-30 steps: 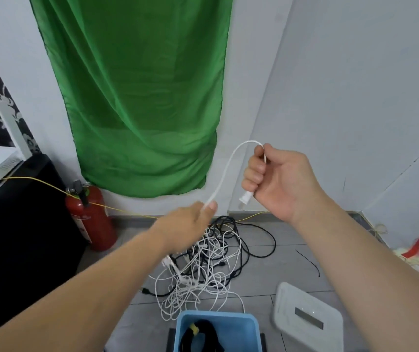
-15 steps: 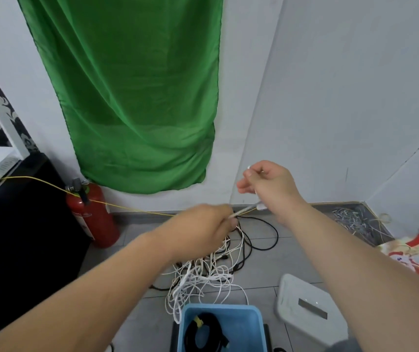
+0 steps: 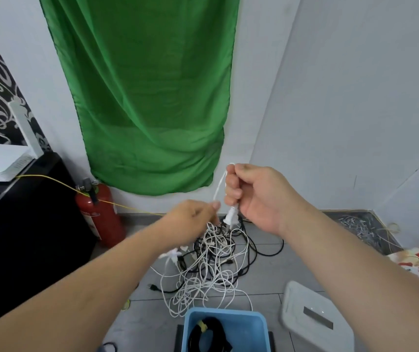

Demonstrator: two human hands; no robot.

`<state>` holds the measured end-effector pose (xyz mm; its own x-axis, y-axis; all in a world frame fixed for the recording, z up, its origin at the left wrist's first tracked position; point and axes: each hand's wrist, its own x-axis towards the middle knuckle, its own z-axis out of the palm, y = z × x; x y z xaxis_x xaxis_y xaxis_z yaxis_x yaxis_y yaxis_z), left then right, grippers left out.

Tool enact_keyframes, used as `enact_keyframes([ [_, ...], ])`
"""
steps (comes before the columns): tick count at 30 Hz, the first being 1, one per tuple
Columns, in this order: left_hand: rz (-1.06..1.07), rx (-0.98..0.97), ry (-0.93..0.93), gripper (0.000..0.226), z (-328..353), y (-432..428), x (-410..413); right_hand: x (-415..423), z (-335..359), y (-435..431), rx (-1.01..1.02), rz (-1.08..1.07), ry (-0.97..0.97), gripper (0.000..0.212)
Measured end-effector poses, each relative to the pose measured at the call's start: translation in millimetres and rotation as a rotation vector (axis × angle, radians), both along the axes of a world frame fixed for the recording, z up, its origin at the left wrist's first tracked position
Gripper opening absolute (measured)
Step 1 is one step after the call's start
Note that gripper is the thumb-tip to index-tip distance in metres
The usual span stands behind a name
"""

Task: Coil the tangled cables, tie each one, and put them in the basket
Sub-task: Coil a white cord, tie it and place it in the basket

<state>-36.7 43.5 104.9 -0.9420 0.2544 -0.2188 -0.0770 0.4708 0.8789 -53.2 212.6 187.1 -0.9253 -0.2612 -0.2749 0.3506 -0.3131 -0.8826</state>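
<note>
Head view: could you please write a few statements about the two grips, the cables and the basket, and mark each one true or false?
1. The right-hand grip holds a white cable just above its plug. True.
2. The blue basket holds nothing. False: a coiled black cable with a yellow tie lies in it.
3. The left-hand grip pinches the same white cable. True.
4. The red fire extinguisher stands right of the tangled pile. False: it stands left of it, by the black cabinet.
</note>
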Motion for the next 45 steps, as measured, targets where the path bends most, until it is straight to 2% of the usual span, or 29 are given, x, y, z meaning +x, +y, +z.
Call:
enact_keyframes([
  [3,-0.297,-0.157,-0.134,0.026,-22.9,19.6,17.8,-8.1,4.1,0.1,-0.083,-0.193,0.029,0.018],
  [6,-0.378,-0.197,-0.136,0.013,-30.9,38.0,28.3,-16.9,-3.0,8.2,0.012,-0.306,0.115,0.01],
  [8,-0.356,-0.194,-0.047,0.012,-27.8,42.7,27.9,-22.1,-14.5,15.7,0.2,-0.383,0.212,0.006],
  [12,-0.432,-0.373,0.268,0.013,-21.3,33.6,22.3,-27.9,-35.7,35.2,0.634,-0.385,0.468,0.008],
  [15,-0.369,-0.259,0.375,0.011,-12.7,25.9,20.7,-31.1,-55.2,52.5,0.931,-0.283,0.562,0.011],
  [18,-0.224,-0.111,0.455,0.016,-1.1,16.5,11.4,-29.3,-68.0,65.9,1.032,-0.144,0.502,0.019],
  [20,-0.078,-0.033,0.553,0.01,3.9,7.4,3.8,-21.6,-65.6,67.9,0.967,0.032,0.338,0.02],
  [23,0.131,-0.008,0.667,0.005,8.4,-2.3,-6.7,-4.5,-52.6,59.1,0.696,0.25,0.099,0.021],
  [26,0.227,0.006,0.63,0.007,3.9,-7.9,-16.8,5.9,-35.0,45.0,0.522,0.409,-0.013,0.033],
  [28,0.219,0.007,0.571,0.008,0.5,-8.7,-19.5,10.3,-23.9,36.0,0.447,0.46,-0.027,0.032],
  [31,0.083,-0.047,0.442,0.009,-6.0,-7.7,-17.5,11.8,-12.2,30.1,0.264,0.362,-0.075,0.034],
  [36,-0.141,-0.13,0.191,0.02,-17.5,-1.6,-8.2,2.1,-1.2,28.7,-0.139,0.013,-0.137,0.033],
  [39,-0.256,-0.226,0.163,0.02,-20.5,11.5,-0.3,-3.9,-1.7,26.9,-0.204,-0.163,-0.119,0.021],
  [43,-0.423,-0.272,0.154,0.014,-22.3,32.3,12.7,-16.0,-2.2,31.5,-0.236,-0.368,-0.106,0.02],
  [45,-0.463,-0.265,0.193,0.026,-20.8,42.4,19.9,-26.4,-4.5,42.9,-0.223,-0.455,-0.09,0.019],
])
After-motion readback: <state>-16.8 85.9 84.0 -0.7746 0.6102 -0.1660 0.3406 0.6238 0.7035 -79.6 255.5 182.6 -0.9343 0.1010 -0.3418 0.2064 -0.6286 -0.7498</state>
